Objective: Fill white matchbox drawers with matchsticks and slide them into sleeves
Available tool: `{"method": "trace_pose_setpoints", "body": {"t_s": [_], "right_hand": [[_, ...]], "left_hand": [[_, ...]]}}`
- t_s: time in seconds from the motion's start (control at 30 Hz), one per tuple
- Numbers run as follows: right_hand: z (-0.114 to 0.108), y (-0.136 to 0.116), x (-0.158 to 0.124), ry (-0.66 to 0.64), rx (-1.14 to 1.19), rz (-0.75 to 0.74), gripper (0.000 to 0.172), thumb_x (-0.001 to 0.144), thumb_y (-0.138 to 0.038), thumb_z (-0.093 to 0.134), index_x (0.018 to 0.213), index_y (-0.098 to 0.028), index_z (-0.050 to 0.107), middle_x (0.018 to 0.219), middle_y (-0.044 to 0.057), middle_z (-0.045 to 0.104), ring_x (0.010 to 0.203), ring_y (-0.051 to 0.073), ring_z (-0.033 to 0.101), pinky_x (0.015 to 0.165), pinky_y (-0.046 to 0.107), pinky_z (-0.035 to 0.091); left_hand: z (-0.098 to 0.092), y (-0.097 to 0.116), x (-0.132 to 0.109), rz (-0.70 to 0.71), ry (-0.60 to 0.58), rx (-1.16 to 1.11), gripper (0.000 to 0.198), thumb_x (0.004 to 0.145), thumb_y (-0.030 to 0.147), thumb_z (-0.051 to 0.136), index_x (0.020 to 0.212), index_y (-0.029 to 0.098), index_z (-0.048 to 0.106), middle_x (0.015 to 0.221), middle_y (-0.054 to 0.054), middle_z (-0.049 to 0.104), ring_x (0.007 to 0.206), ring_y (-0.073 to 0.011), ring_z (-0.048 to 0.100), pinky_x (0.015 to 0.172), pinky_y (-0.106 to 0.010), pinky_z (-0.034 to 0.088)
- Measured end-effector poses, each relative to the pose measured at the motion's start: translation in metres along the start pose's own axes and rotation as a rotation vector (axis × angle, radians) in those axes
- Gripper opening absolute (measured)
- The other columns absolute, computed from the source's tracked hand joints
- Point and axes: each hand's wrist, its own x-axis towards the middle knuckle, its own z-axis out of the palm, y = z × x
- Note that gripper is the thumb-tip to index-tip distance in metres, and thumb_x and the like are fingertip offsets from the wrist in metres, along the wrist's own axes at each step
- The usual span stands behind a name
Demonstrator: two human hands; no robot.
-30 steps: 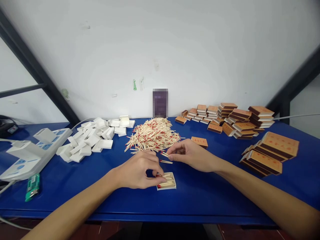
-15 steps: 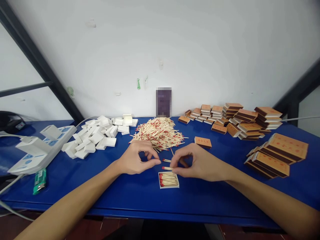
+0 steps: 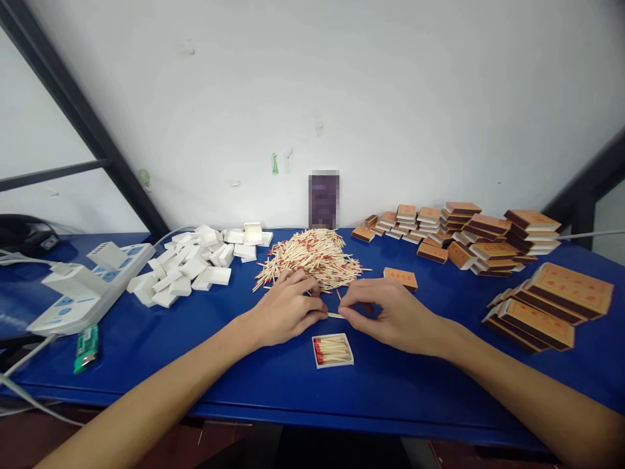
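Note:
An open white matchbox tray filled with red-tipped matches lies near the table's front. Just behind it, my left hand and my right hand meet at a few matches lying between their fingertips. The fingers of my left hand are curled together at the red-tipped end. My right thumb and forefinger pinch the other end. Behind my hands is a large heap of loose matches. One printed matchbox lies just behind my right hand.
White empty trays are piled at the left, beside a power strip with plugs and a green packet. Printed matchboxes stand stacked at the right, more nearer. A blurred dark rectangle is against the wall.
My right hand has moved back from above the tray, bringing its match to the table behind. My left hand has shifted right, its fingers now curled at the matches. The view has shifted slightly.

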Motion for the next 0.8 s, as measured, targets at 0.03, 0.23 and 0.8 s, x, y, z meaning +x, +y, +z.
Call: {"method": "trace_pose_setpoints", "body": {"t_s": [0.03, 0.23, 0.8], "right_hand": [[0.000, 0.003, 0.001, 0.023, -0.069, 0.004, 0.021, 0.092, -0.025, 0.052, 0.076, -0.018, 0.065, 0.068, 0.001, 0.064, 0.062, 0.013, 0.054, 0.061, 0.026, 0.040], [-0.010, 0.022, 0.003, 0.070, -0.508, 0.177, 0.022, 0.092, -0.025, 0.048, 0.081, -0.018, 0.065, 0.076, 0.004, 0.065, 0.071, 0.018, 0.060, 0.063, 0.029, 0.038], [-0.038, 0.034, -0.008, -0.163, -0.860, 0.611, 0.044, 0.096, -0.050, 0.042, 0.117, -0.016, 0.060, 0.109, 0.016, 0.068, 0.098, 0.034, 0.066, 0.075, 0.041, 0.047]], "left_hand": [[-0.002, 0.000, 0.001, -0.004, -0.016, 0.011, 0.018, 0.096, 0.029, 0.054, 0.095, 0.022, 0.071, 0.094, -0.005, 0.059, 0.095, -0.0221, 0.051, 0.086, -0.036, 0.036], [-0.019, 0.002, 0.012, 0.056, -0.233, 0.189, 0.011, 0.089, 0.018, 0.056, 0.083, 0.014, 0.064, 0.092, -0.008, 0.063, 0.087, -0.0217, 0.056, 0.080, -0.034, 0.040], [-0.042, 0.047, -0.002, -0.100, -0.220, -0.139, 0.002, 0.075, 0.015, 0.064, 0.075, 0.017, 0.063, 0.079, 0.000, 0.059, 0.079, -0.0169, 0.053, 0.074, -0.031, 0.039]]}}
